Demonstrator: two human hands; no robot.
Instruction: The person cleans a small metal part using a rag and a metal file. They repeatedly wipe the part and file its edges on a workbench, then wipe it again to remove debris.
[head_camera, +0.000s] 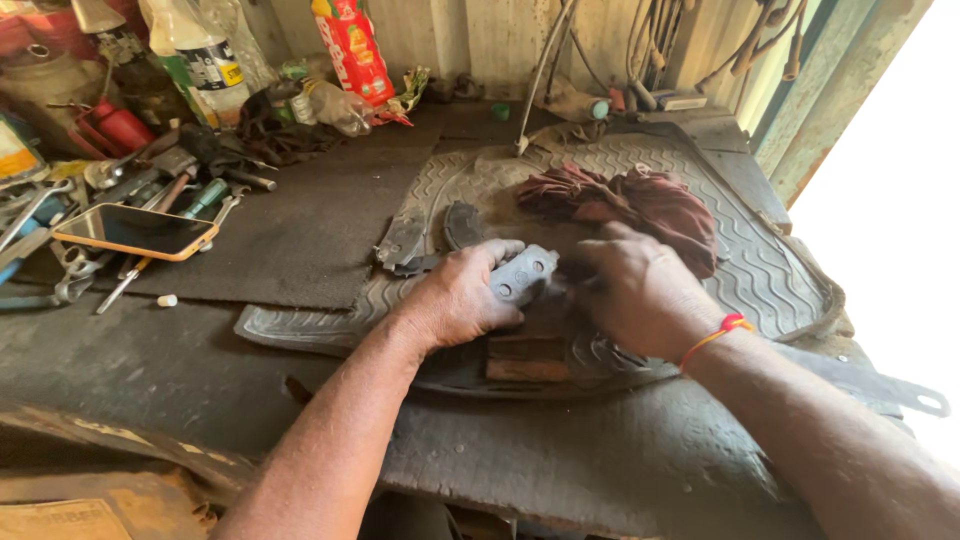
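Fingers of the left hand (462, 297) curl over the near-left end of a grey brake pad (524, 273), gripping it; fingers of the right hand (630, 290) close on its other end, tips hidden under the palm, so exact grip there can't be told. Pad sits tilted btwn both hands, w/ its small round marks facing up, held just above a wood block (527, 358) at the front of a ribbed rubber mat (770, 270). A red thread band (722, 332) circles the right wrist. Dark red rag (640, 200) lies bunched on the mat right behind the hands. Two more dark pads (425, 237) rest on the mat's left part, near the left hand. Well to the left on the bench: phone (135, 231) w/ orange case, lying on a heap of hand tools (150, 185); bottles (205, 55) stand at the back wall.
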